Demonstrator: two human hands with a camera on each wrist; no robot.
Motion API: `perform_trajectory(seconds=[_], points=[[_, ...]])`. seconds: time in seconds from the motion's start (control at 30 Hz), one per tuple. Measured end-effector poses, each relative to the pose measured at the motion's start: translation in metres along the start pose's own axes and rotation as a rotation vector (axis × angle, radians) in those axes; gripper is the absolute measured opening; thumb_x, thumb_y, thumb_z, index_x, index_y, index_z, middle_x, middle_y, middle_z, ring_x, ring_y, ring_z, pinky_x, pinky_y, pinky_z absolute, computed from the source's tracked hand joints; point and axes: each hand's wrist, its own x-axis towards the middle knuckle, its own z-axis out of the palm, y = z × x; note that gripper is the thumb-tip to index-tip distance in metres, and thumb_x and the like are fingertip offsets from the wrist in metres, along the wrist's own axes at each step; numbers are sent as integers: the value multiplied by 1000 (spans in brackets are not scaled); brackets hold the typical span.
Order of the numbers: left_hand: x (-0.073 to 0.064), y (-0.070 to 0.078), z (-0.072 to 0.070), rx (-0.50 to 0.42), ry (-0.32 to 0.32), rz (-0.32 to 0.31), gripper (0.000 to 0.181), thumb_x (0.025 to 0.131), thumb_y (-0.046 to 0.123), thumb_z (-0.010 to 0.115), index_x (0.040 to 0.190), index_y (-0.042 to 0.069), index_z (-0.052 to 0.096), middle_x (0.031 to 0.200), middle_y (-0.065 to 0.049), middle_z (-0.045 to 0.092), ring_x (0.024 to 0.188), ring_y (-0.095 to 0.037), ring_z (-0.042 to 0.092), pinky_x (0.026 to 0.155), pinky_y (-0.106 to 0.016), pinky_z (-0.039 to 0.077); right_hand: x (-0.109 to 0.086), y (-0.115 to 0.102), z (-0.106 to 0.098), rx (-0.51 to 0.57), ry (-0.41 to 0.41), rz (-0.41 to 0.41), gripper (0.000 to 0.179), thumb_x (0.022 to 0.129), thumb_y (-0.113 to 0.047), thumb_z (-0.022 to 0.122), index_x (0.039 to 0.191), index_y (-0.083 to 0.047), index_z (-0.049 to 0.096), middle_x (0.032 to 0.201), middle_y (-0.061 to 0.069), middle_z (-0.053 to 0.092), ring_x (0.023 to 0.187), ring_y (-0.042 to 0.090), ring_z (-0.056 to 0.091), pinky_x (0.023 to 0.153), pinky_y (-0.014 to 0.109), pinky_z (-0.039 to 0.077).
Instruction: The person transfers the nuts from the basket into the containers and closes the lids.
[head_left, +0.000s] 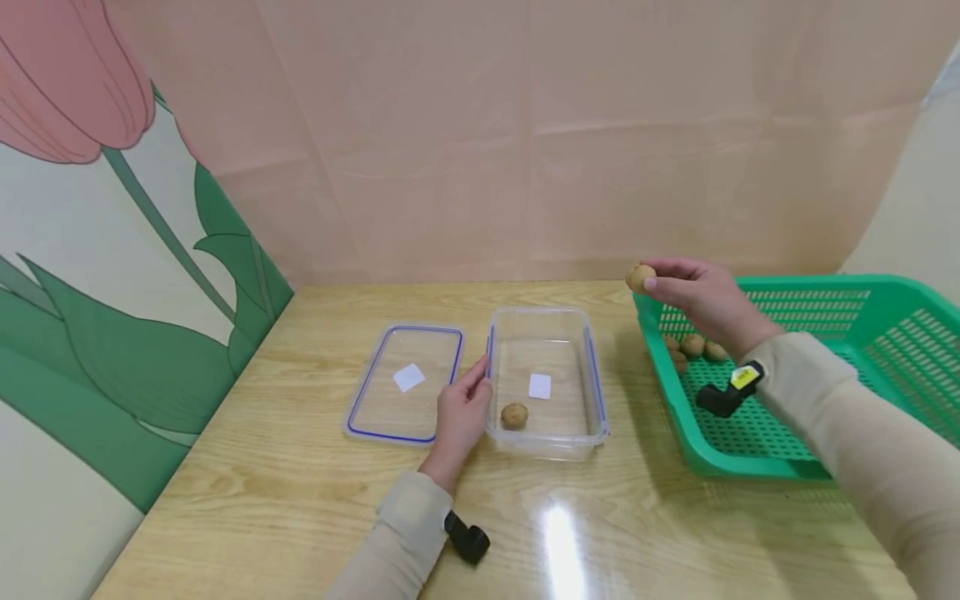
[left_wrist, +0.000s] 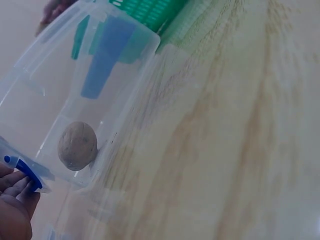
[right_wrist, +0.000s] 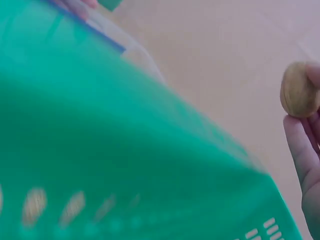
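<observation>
My right hand [head_left: 701,300] pinches a walnut [head_left: 641,278] between thumb and fingers, just above the far left corner of the green basket [head_left: 678,417]. The right wrist view shows the same walnut [right_wrist: 298,90] at the fingertips. With my left hand [head_left: 461,415] I grip the left side of a clear plastic container [head_left: 558,333]. In the left wrist view, the fingers pinch its blue-lined side flap [left_wrist: 27,172]. One walnut [head_left: 514,416] lies inside the container near its front left corner. Several more walnuts [head_left: 693,345] sit at the left end of the basket.
Left of the container, a clear lid with a blue seal [head_left: 375,392] lies flat on the wooden table [head_left: 262,467]. A white label [head_left: 539,386] shows in the container and another on the lid. A pink sheet [head_left: 450,167] hangs behind the table.
</observation>
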Motion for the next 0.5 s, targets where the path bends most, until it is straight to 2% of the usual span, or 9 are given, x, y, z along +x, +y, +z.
perform_trajectory(seconds=[0.13, 0.4, 0.5], points=[[-1, 1, 0, -4, -2, 2, 37, 89, 9, 53, 126, 13, 57, 131, -1, 54, 123, -19, 49, 100, -31, 43, 3, -5, 11, 91, 11, 4, 21, 88, -5, 60, 103, -16, 69, 97, -5, 69, 92, 7, 62, 83, 17, 51], [1, 0, 0, -5, 1, -5, 37, 89, 10, 53, 126, 14, 57, 131, 1, 54, 123, -19, 49, 99, -31, 44, 13, -10, 39, 122, -47, -39, 20, 87, -3, 61, 101, -15, 70, 96, -4, 69, 91, 7, 63, 82, 16, 51], [1, -1, 0, -5, 2, -4, 37, 89, 10, 53, 126, 14, 57, 131, 0, 54, 122, -19, 50, 99, -31, 45, 16, -8, 51, 134, -61, -29, 20, 86, -2, 61, 97, -16, 70, 93, -5, 69, 88, 5, 63, 81, 15, 51]])
